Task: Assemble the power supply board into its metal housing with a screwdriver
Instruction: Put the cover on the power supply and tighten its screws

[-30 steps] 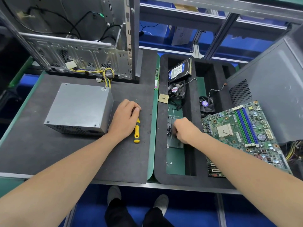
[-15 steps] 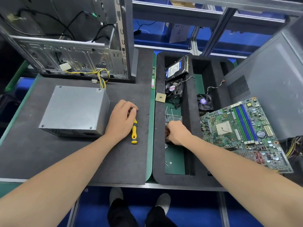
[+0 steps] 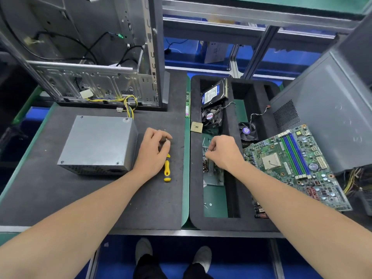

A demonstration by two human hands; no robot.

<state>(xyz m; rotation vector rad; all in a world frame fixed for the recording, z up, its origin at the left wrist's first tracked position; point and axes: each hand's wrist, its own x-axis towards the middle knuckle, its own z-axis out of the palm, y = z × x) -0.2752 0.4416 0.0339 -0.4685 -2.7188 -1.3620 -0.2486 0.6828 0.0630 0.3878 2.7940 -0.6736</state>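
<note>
PSU board (image 3: 213, 174): small grey metal plate w/ copper-coloured coils. It lies flat in the left compartment of the black foam tray (image 3: 193, 178), its upper part hidden under the right hand (image 3: 225, 152). The metal housing (image 3: 98, 143), a plain grey box w/ vented near side, sits on the dark mat (image 3: 80, 194), well apart from the board. The screwdriver (image 3: 167, 169), yellow/black handle, lies on the mat btwn housing and tray. Behind stands an open PC chassis (image 3: 90, 81). Tray also holds a hard drive (image 3: 214, 93), fans (image 3: 211, 116) and a CPU chip (image 3: 196, 126); a motherboard (image 3: 291, 164) leans over its right side. The left hand (image 3: 153, 152) is curled over the driver's shaft, thumb + index pinching a shiny bit that looks like its tip. Right hand's fingers are curled tight on the board's top end.
</note>
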